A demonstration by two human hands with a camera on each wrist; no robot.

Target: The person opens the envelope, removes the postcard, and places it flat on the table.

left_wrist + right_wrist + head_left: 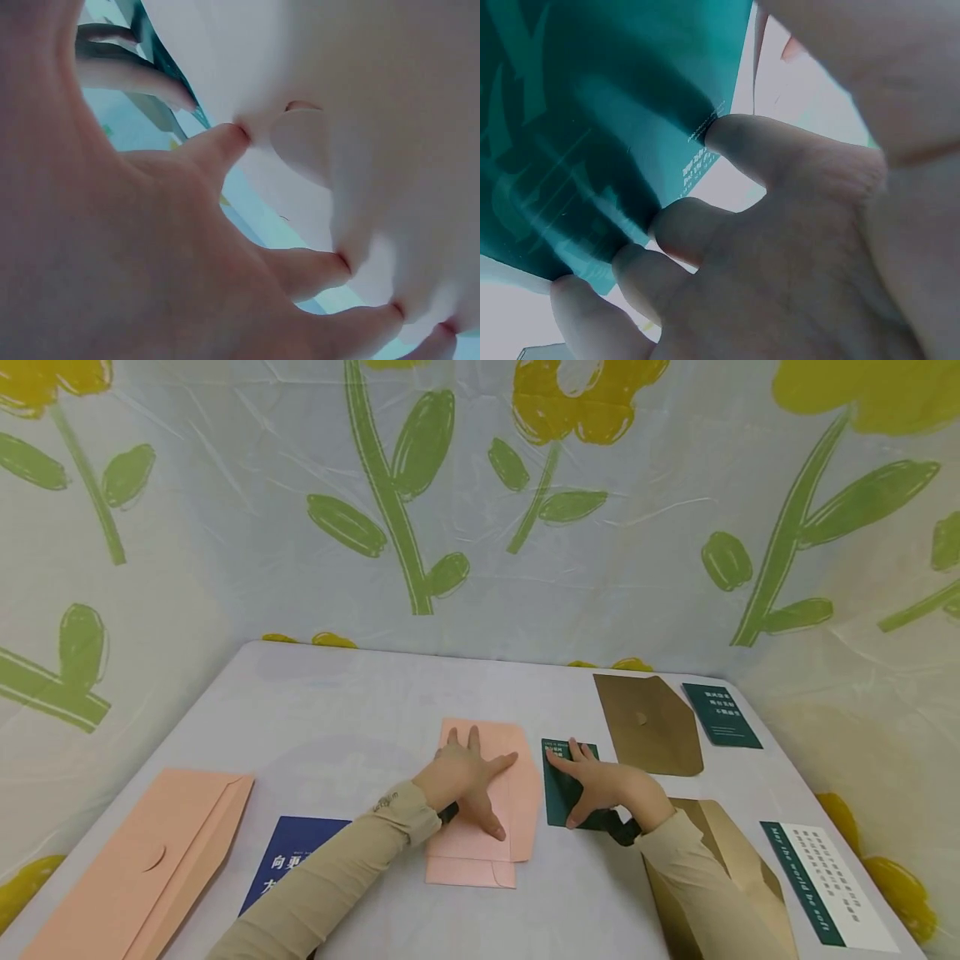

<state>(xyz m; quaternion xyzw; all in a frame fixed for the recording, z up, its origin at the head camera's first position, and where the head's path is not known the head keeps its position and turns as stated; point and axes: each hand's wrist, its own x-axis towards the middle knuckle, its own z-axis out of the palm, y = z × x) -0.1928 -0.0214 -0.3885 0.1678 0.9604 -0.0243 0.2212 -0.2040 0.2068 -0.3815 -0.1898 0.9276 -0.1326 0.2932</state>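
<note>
With fingers spread, my left hand (467,781) rests on a pink paper envelope (495,739) at mid-table. In the left wrist view its fingertips press the envelope (420,112) near a round tab. A pink strip (470,872) shows at the envelope's near end; whether it is part of the same envelope I cannot tell. Just to the right, my right hand (611,785) lies over a dark green printed card (557,797). The right wrist view shows its fingertips touching the card (592,90) near small white print. The hand hides part of the card.
A thicker pink envelope (127,860) lies far left, beside a blue printed card (288,843) partly under my left sleeve. On the right are two brown envelopes (648,727), one partly under my right sleeve, a green card (722,714) and a green-and-white card (828,881).
</note>
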